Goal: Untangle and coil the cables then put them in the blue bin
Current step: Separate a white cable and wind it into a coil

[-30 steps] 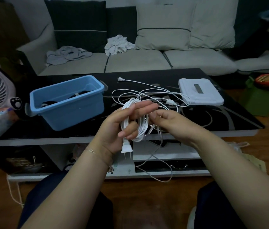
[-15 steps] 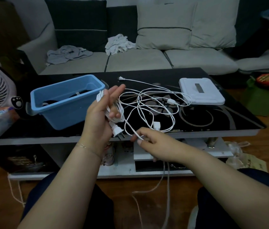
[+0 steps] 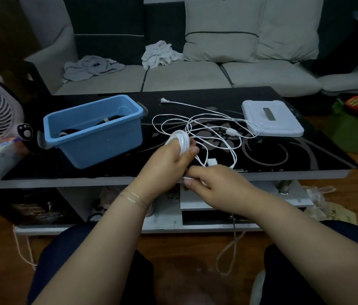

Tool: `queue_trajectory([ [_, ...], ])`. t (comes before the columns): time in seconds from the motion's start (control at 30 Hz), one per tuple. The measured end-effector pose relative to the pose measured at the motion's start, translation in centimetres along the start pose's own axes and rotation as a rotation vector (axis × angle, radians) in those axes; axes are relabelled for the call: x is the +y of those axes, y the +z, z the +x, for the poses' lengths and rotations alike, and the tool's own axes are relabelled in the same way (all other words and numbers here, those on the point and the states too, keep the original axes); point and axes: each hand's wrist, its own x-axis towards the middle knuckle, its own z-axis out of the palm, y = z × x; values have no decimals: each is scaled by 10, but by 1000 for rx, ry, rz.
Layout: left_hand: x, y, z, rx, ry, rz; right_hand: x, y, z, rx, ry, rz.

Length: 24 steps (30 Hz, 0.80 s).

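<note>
Both hands' grip clamps the white cable (image 3: 179,139); blue bin (image 3: 98,143) holds seemingly dark coiled cables (image 3: 72,131).

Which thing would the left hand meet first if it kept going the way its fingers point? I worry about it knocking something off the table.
Probably the loose white cable loops on the black glass table, just beyond the left hand; depth is unclear.

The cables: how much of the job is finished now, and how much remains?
Done: the bin already holds some dark cable. In hand: the left hand grips a white coil, while the right hand pinches its loose tail. Left: a tangled white cable lies on the table, and the coil is not yet in the bin.
</note>
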Motion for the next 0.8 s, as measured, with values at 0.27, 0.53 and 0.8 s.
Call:
queue_trajectory([
  [0.27, 13, -2, -10, -348, -19, -175, 11, -16, 0, 124, 92, 61],
  [0.53, 12, -3, -10, -359, -4, -332, 28, -30, 3, 161, 114, 446],
  [0.8, 9, -6, -12, -415, 49, -502, 44, -41, 6, 293, 210, 510],
])
